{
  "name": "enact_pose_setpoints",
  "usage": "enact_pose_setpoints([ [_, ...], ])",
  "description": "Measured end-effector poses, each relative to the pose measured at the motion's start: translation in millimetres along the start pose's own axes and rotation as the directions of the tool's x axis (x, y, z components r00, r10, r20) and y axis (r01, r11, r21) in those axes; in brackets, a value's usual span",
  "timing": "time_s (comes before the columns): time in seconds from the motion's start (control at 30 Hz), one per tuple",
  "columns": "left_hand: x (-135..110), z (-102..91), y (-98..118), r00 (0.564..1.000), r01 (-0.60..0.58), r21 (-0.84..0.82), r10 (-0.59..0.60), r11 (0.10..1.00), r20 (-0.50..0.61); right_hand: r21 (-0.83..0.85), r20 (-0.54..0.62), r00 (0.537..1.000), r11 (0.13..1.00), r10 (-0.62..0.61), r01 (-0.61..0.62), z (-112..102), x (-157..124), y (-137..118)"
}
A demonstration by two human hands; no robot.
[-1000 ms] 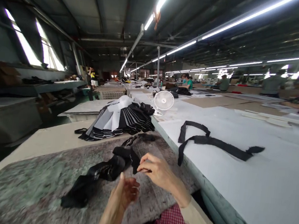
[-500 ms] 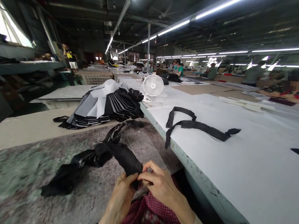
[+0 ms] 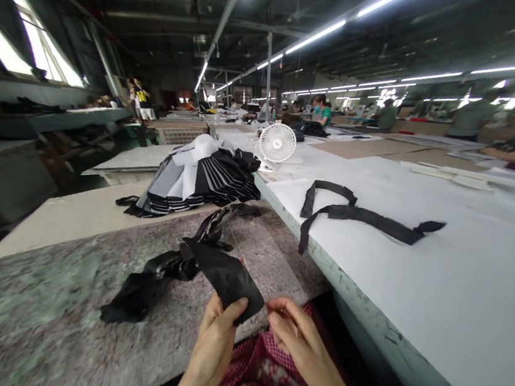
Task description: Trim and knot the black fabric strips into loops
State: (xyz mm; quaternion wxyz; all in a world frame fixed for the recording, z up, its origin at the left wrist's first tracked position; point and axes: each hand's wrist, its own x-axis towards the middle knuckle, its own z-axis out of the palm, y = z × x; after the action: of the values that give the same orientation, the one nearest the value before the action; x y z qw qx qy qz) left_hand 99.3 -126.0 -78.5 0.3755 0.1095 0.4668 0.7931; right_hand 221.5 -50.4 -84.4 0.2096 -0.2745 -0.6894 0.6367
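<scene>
My left hand (image 3: pixel 217 337) is closed on the near end of a long piece of black fabric (image 3: pixel 225 273), thumb pressed on top of it. The rest of the fabric trails away to the left over the grey mottled table cover (image 3: pixel 64 295). My right hand (image 3: pixel 295 333) sits just right of that end, fingers curled and pinched together near the fabric's edge; what they grip is too small to make out. Below both hands lies red checked cloth (image 3: pixel 264 379) on my lap.
A fanned stack of black and white cut pieces (image 3: pixel 198 183) lies further back. A black strap (image 3: pixel 357 215) rests on the white table (image 3: pixel 438 282) to the right, whose edge runs beside me. A small white fan (image 3: pixel 278 143) stands behind. Other people work far off.
My left hand rose and took hold of the black fabric's end. Both hands drew the end toward me and my right hand shifted off to its right side.
</scene>
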Motion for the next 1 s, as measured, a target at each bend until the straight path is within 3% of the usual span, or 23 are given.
enact_pose_setpoints([
  [0.2, -2.2, 2.5, -2.5, 1.0, -0.019, -0.005, 0.019, 1.0, 0.015, 0.217, 0.052, 0.998, 0.975, 0.04, -0.05, 12.1, 3.9, 14.7],
  [0.5, -7.3, 1.2, -12.3, 0.996, 0.007, 0.08, -0.014, 0.997, 0.091, 0.438, 0.022, 0.999, 0.898, 0.037, -0.043, 13.4, 6.8, 5.2],
  [0.67, -1.1, 0.0, -11.8, 0.996, -0.063, 0.065, 0.058, 0.996, 0.065, 0.43, 0.045, 0.998, 0.901, 0.043, -0.058, 12.9, 7.0, 11.1],
  [0.8, 1.4, -6.6, -9.5, 0.989, -0.063, 0.131, 0.045, 0.989, 0.138, 0.412, 0.067, 0.997, 0.909, 0.046, -0.07, 12.6, 8.3, 13.1],
  [0.9, 0.4, -7.7, -7.9, 0.983, -0.06, 0.135, 0.035, 0.989, 0.183, 0.415, 0.039, 0.998, 0.908, 0.045, -0.057, 10.6, 10.3, 15.5],
  [1.0, 0.0, -5.3, -6.3, 0.986, -0.095, 0.109, 0.078, 0.99, 0.15, 0.423, -0.007, 0.999, 0.905, 0.045, -0.038, 7.9, 10.4, 17.6],
])
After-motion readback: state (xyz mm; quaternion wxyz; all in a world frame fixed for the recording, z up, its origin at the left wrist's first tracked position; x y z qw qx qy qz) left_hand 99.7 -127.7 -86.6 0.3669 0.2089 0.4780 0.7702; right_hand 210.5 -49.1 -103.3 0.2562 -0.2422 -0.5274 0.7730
